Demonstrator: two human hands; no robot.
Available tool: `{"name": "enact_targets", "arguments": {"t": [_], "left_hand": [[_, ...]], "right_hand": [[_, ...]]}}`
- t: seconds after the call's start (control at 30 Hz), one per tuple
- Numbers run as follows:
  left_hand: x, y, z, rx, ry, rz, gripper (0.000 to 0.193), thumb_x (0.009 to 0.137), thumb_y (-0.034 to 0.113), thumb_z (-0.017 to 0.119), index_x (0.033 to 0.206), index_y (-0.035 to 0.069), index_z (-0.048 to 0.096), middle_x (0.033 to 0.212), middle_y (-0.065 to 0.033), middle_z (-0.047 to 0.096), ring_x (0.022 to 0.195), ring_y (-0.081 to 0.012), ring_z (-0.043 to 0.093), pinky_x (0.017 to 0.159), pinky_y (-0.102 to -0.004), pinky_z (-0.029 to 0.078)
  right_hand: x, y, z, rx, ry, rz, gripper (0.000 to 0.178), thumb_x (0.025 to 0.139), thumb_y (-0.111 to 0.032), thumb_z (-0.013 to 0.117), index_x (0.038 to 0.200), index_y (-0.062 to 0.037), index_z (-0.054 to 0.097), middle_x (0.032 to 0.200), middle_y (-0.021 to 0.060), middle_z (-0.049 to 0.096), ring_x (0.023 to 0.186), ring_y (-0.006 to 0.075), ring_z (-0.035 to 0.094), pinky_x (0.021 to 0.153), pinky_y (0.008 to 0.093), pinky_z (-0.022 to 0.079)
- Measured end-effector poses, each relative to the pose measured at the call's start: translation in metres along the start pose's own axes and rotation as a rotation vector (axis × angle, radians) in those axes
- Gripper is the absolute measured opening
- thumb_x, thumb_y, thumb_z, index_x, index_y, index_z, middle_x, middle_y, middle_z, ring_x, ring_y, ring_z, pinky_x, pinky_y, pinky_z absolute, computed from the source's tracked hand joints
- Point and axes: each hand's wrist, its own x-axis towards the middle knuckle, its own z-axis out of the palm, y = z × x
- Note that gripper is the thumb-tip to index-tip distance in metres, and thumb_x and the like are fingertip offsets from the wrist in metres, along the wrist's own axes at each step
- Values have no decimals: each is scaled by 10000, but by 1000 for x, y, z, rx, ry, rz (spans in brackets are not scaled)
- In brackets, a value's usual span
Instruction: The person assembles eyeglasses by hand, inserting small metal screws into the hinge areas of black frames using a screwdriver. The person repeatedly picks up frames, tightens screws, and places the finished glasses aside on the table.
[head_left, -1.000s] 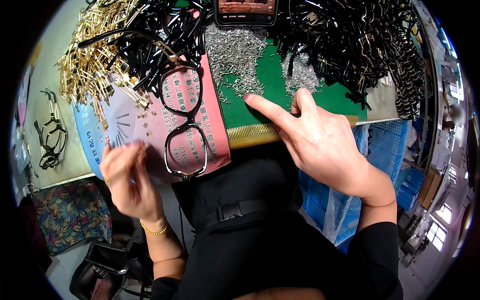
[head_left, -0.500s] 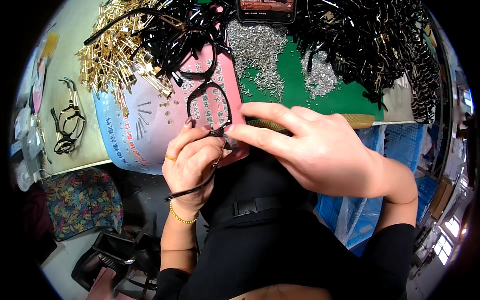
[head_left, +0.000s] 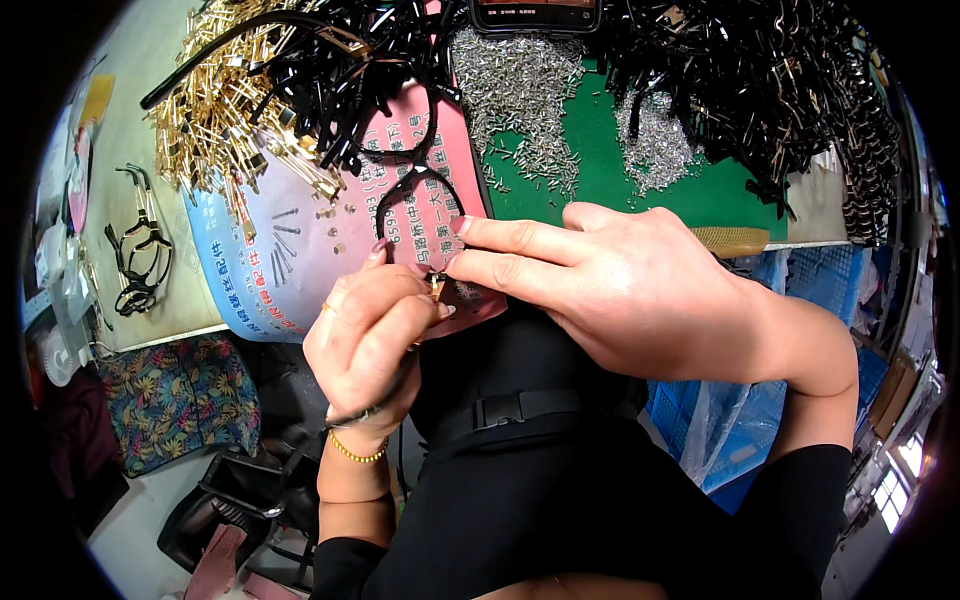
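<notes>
Black eyeglass frame (head_left: 418, 173), lying over a printed pink-and-blue mat (head_left: 310, 270), its near end between the two hands. The left hand (head_left: 365, 325) has its fingers clamped on a temple (head_left: 372, 408), apparently to align its gold-toned end with the frame's corner. The right hand (head_left: 640, 285) extends its fingers to that corner, seemingly to steady it; whether they pinch is hidden. Beyond, silver screws (head_left: 520, 100) and gold-toned parts (head_left: 215, 120) lie heaped on the bench (head_left: 180, 310), presumably for easy reach.
</notes>
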Motion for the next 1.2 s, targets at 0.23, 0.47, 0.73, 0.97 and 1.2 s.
{"name": "enact_targets", "arguments": {"t": [0.23,0.47,0.73,0.97,1.2], "left_hand": [[22,5,-18,-15,-252,-181,244,675,-119,690,876,12,649,850,-105,663,806,-282,682,724,-364,561],[17,3,-10,-51,-168,-132,280,664,-122,732,872,32,626,825,-83,662,799,-275,698,696,-368,567],[7,4,-5,40,-99,-38,265,718,48,829,915,80,654,853,-70,659,790,-262,693,749,-389,582],[-4,-1,-3,-60,-19,-54,277,701,182,867,911,92,711,874,-36,660,900,-255,663,875,-428,580],[-6,-4,-1,-225,100,-106,349,713,239,867,784,24,601,879,-79,724,856,-281,704,906,-452,583]], "right_hand": [[0,6,1,17,1,-26,543,813,-54,694,1339,-174,635,1343,11,655,717,238,639,567,325,563],[-1,6,0,8,-18,-43,541,779,-43,703,1304,-164,659,1333,12,659,714,217,636,557,320,562],[2,8,2,21,-21,-65,520,784,-56,702,1292,-159,658,1285,27,671,726,218,651,549,326,559],[2,8,3,33,7,-53,516,782,-67,713,1287,-159,662,1262,24,677,709,217,650,545,329,557],[3,11,2,32,-3,-72,508,786,-63,711,1283,-159,668,1285,11,679,705,209,648,544,321,553]]}}
